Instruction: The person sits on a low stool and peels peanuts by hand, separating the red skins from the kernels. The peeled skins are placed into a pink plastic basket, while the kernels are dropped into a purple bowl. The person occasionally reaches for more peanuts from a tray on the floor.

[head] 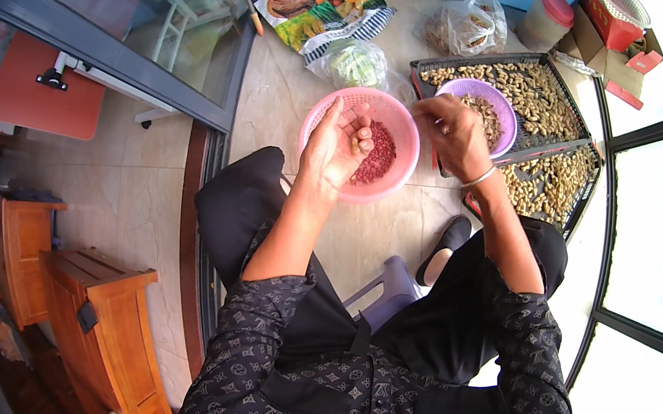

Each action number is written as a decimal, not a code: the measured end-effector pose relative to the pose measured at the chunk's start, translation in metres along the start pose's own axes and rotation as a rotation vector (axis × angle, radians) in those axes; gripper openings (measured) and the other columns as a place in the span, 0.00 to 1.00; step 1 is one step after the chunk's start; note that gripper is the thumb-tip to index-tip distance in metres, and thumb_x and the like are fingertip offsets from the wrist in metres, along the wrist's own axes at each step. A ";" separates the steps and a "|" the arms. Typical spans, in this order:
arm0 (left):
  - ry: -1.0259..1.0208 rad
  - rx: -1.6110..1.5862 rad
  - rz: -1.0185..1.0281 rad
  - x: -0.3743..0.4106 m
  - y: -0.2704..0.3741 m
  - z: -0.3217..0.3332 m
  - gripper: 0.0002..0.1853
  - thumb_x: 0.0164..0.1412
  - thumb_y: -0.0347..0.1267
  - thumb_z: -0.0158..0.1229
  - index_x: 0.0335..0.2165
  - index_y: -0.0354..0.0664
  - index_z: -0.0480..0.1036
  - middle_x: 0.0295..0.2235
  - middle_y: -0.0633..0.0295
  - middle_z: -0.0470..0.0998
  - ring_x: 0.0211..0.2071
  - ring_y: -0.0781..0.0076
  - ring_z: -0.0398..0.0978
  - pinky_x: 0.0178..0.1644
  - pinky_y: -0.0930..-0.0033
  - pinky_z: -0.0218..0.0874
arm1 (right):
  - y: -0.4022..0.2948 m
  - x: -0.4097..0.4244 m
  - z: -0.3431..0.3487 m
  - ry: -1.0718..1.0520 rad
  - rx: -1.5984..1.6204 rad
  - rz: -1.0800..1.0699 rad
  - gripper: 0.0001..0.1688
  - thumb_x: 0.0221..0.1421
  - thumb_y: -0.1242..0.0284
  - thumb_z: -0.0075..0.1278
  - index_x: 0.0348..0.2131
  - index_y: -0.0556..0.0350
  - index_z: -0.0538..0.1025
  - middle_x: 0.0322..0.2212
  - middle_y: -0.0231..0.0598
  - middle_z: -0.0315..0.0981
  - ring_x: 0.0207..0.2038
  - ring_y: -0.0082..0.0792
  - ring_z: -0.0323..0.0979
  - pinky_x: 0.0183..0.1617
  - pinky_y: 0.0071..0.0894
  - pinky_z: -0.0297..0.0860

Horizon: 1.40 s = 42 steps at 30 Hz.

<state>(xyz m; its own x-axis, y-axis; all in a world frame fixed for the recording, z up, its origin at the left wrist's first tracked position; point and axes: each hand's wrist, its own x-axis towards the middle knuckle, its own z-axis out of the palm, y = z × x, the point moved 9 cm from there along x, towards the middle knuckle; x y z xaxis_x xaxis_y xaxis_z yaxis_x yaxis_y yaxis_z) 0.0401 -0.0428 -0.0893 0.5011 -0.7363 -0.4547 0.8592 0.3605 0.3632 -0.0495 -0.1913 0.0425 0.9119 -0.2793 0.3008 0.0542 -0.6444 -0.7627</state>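
Observation:
My left hand (pixel 336 145) is palm up with curled fingers over a pink plastic colander (pixel 406 161), holding an unshelled peanut (pixel 355 144). Red-skinned peanut kernels (pixel 379 156) lie in the colander. My right hand (pixel 456 137), slightly blurred, is raised to the right, beside and partly over a purple plastic basket (pixel 509 121) of peanut shells (pixel 484 117). Its fingers are bent; whether they hold anything is unclear. Behind and right of it, unshelled peanuts (pixel 537 97) lie in a black plastic crate (pixel 574 109), with a second crate of peanuts (pixel 546 184) nearer to me.
Beyond the colander lie a bagged green vegetable (pixel 355 65) and a printed sack (pixel 326 5). A tied plastic bag (pixel 470 26), a jar with a pink lid (pixel 546 22) and a cardboard box (pixel 624 68) stand behind the crates. A purple stool (pixel 389 292) is between my legs.

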 end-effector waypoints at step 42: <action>0.039 1.138 0.563 -0.052 0.003 0.079 0.14 0.65 0.35 0.51 0.37 0.32 0.76 0.24 0.65 0.73 0.24 0.80 0.70 0.27 0.75 0.62 | 0.017 -0.029 0.044 0.189 0.903 0.357 0.05 0.56 0.77 0.55 0.33 0.63 0.78 0.25 0.26 0.72 0.26 0.14 0.64 0.30 0.16 0.63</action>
<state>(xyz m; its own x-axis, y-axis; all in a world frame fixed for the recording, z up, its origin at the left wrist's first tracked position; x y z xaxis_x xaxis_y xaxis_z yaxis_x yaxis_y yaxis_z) 0.0083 -0.0491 -0.0003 0.7859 -0.6177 -0.0271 -0.0373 -0.0911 0.9951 -0.0570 -0.1633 -0.0044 0.8595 -0.5111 -0.0050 0.1505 0.2625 -0.9531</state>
